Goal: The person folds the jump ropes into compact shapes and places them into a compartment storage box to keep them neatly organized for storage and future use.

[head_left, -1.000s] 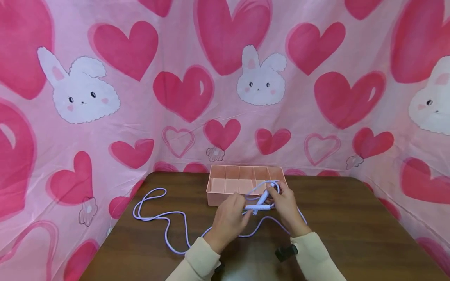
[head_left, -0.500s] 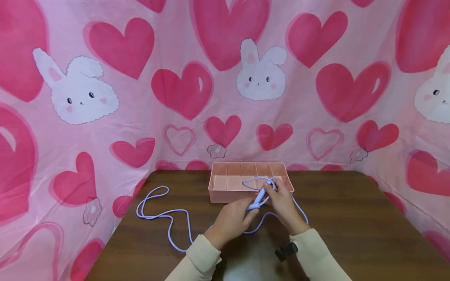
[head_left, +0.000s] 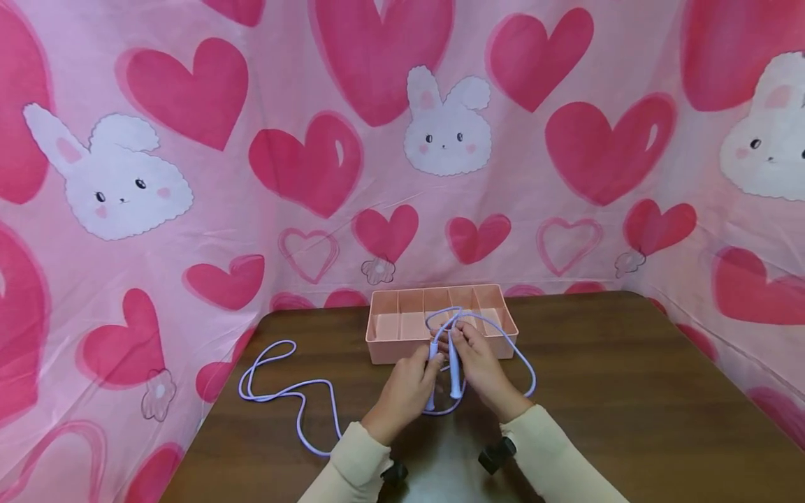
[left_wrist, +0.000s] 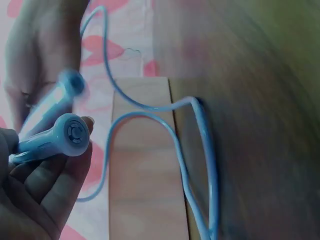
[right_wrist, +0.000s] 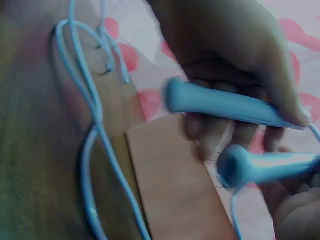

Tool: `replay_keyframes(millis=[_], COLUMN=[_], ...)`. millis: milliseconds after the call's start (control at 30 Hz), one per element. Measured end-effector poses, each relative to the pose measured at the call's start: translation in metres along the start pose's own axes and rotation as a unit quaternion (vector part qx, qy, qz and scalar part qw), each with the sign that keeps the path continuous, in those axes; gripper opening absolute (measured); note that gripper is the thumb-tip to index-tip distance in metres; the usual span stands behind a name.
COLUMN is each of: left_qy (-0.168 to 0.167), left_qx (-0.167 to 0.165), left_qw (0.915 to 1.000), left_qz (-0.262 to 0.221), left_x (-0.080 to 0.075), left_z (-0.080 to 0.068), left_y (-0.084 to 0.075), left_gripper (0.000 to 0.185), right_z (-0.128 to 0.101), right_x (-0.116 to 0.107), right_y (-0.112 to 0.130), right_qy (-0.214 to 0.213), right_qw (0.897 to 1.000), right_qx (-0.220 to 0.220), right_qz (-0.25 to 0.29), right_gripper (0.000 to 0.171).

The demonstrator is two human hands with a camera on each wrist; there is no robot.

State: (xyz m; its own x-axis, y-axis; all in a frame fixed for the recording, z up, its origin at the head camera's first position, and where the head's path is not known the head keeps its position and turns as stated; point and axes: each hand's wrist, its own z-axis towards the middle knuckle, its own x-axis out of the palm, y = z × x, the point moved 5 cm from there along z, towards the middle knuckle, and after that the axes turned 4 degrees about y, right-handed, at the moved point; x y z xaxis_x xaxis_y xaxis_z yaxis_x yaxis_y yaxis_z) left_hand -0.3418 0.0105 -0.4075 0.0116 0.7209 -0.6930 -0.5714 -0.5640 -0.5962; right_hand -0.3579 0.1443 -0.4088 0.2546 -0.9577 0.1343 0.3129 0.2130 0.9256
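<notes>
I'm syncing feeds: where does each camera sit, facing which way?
Head: on the head, facing forward and down at the table; left hand, right hand and sleeves show.
Left wrist: on that wrist, facing the handles; parts of both hands show.
Right wrist: on that wrist, facing them too; both hands partly show.
Wrist views share handles, cord, box, backdrop.

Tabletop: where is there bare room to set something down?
Widest: the table right of the pink organizer and right sleeve. Smaller: between the organizer and looped cord at left. Crowded: before the organizer, where left hand and right hand hold handles amid cord.
</notes>
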Motion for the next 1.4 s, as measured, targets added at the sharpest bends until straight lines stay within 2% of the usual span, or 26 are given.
replay_keyframes(millis=[67, 167, 300, 467, 533, 600, 633, 767, 833, 867, 1000, 1100, 1300, 1400], left_qy=[0.004, 0.013, 0.039, 0.007, -0.002, 0.006, 0.015, 0.056, 0.07, 0.074, 0.083, 0.09, 0.121, 0.134], left_qx=[-0.012, -0.005, -0.016, -0.04, -0.047, -0.06, -0.068, -0.102, -0.113, -0.115, -0.113, -0.103, -0.095, -0.101], left_qw=[0.9997, 0.9998, 0.9989, 0.9988, 0.9974, 0.9919, 0.9865, 0.9505, 0.9357, 0.9314, 0.9278, 0.9278, 0.915, 0.9173], left_qz=[-0.019, -0.011, -0.022, -0.029, -0.055, -0.112, -0.148, -0.288, -0.327, -0.337, -0.346, -0.347, -0.373, -0.361], left_x=[-0.001, -0.004, -0.013, -0.036, -0.039, -0.036, -0.033, -0.017, -0.009, -0.006, -0.001, 0.001, 0.004, 0.002], left_z=[-0.001, 0.0, 0.005, 0.017, 0.018, 0.018, 0.017, 0.012, 0.009, 0.008, 0.006, 0.006, 0.006, 0.004], left_y=[0.001, 0.001, 0.007, 0.01, 0.011, 0.011, 0.011, 0.01, 0.009, 0.009, 0.006, 0.003, -0.003, -0.003], left_gripper=[0.026, 0.024, 0.022, 0.024, 0.026, 0.027, 0.028, 0.033, 0.036, 0.037, 0.041, 0.041, 0.032, 0.03], right_z=[-0.002, -0.003, 0.009, 0.034, 0.038, 0.038, 0.037, 0.026, 0.02, 0.018, 0.01, 0.007, 0.001, -0.001], right_x=[0.004, 0.007, 0.014, 0.028, 0.029, 0.026, 0.023, 0.008, 0.003, 0.002, 0.0, -0.002, -0.009, -0.014], right_y=[-0.003, -0.004, 0.002, 0.013, 0.016, 0.017, 0.018, 0.018, 0.016, 0.014, 0.008, 0.005, 0.003, 0.003], right_qy=[-0.002, -0.003, 0.014, 0.071, 0.074, 0.051, 0.032, -0.036, -0.045, -0.047, -0.049, -0.048, -0.023, 0.0], right_qw=[0.999, 0.998, 0.997, 0.995, 0.995, 0.995, 0.994, 0.992, 0.994, 0.995, 0.997, 0.998, 0.998, 0.998], right_qx=[0.0, -0.002, -0.017, -0.042, -0.036, -0.024, -0.019, -0.005, 0.001, 0.006, 0.03, 0.035, 0.018, 0.016], right_qz=[-0.032, -0.064, -0.07, -0.049, -0.06, -0.088, -0.101, -0.121, -0.104, -0.092, -0.042, -0.03, -0.053, -0.062], right_gripper=[0.03, 0.026, 0.026, 0.029, 0.03, 0.028, 0.025, 0.016, 0.015, 0.015, 0.02, 0.022, 0.026, 0.027])
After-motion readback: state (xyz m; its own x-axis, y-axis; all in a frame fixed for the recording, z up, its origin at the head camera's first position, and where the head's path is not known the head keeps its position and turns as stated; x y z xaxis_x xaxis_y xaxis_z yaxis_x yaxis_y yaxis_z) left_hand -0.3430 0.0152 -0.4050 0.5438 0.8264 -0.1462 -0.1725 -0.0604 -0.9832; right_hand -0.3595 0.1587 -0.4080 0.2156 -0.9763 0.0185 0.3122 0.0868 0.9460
